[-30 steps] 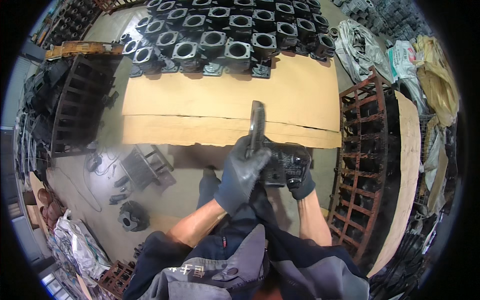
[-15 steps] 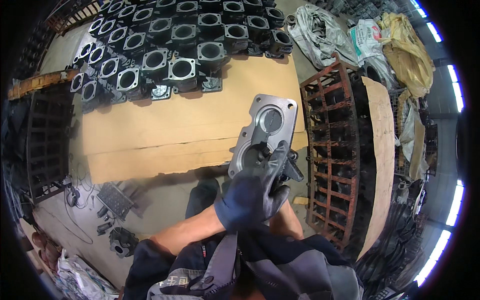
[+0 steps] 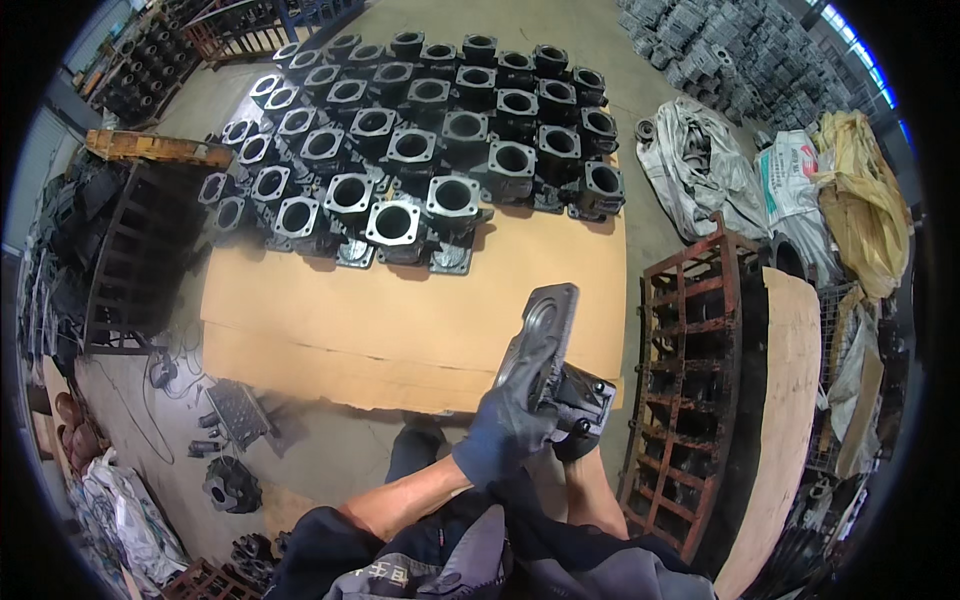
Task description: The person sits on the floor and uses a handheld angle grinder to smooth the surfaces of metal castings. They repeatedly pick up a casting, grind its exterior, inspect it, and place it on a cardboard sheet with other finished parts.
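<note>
A dark metal casting [image 3: 538, 345] with a flat flange plate is tilted up in front of me, over the near right edge of the cardboard-covered surface. My left hand [image 3: 497, 432], in a dark glove, grips the plate's lower left side. Under the casting's black, boxy body [image 3: 585, 402] is my right hand [image 3: 578, 446], also gloved and holding it from below; its fingers are mostly hidden. Beyond, rows of similar black castings [image 3: 411, 145] stand with square flanges and round bores facing up.
Bare cardboard [image 3: 330, 310] lies between me and the rows. On the right stands a rusty metal cage [image 3: 680, 370], with white sacks [image 3: 700, 170] and a yellowish sack [image 3: 865, 200] behind it. A dark rack [image 3: 135, 260] is at the left; a loose casting [image 3: 232, 485] rests on the floor.
The casting has turned from its flange face toward me to a steeper, edge-on tilt, showing its boxy body. My right hand has shifted underneath it. The view has risen toward the far floor.
</note>
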Motion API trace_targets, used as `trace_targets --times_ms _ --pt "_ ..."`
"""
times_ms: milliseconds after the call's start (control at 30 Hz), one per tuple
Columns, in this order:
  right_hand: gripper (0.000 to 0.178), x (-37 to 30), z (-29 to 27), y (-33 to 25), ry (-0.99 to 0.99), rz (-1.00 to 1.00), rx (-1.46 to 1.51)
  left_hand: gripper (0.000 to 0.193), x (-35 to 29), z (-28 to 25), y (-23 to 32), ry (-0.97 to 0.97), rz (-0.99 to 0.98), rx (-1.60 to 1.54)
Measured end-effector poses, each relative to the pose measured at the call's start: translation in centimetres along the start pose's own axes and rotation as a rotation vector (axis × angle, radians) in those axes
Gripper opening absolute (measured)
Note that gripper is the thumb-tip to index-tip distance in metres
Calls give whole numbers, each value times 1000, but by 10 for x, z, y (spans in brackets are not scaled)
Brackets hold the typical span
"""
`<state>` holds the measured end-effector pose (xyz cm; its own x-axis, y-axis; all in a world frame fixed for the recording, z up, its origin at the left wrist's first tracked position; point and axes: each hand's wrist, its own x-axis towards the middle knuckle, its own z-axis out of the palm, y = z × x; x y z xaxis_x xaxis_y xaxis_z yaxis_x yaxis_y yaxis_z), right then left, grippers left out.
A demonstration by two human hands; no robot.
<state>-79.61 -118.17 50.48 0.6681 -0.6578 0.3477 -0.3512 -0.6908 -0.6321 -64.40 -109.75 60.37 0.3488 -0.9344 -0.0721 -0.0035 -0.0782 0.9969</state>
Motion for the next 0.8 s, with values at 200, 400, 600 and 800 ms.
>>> trace_targets --times_ms 200,400,600,800 --pt "43 -11 2 85 -319 504 941 75 37 18 -53 96 -203 -545" --pt "37 52 -7 79 -85 833 1152 60 87 -9 -99 172 -309 -734" --pt "18 99 43 141 -89 962 743 46 124 -20 -207 438 -203 -599" --pt "17 145 68 208 -554 277 -437 52 128 26 -189 429 -676 -1026"
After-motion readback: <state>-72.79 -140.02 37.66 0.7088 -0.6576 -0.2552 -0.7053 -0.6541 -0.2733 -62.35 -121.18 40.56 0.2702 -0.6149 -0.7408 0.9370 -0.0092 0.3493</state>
